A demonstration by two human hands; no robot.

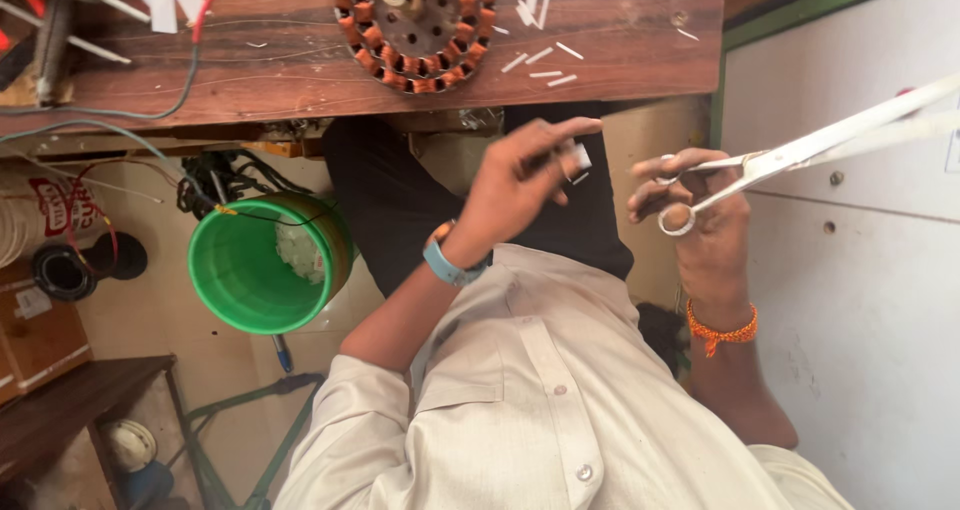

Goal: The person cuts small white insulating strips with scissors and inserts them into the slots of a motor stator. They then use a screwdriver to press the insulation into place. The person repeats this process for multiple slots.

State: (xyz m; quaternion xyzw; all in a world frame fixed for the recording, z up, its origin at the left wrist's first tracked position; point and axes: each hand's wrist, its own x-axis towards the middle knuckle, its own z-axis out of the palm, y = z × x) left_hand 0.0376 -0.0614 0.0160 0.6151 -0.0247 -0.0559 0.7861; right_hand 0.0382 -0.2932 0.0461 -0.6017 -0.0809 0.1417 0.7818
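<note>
The right hand grips long silver scissors by the ring handles, blades parted and pointing away to the right. The left hand pinches a small white strip between fingertips. Both are held below the worktop edge, near a copper-wound stator.
</note>
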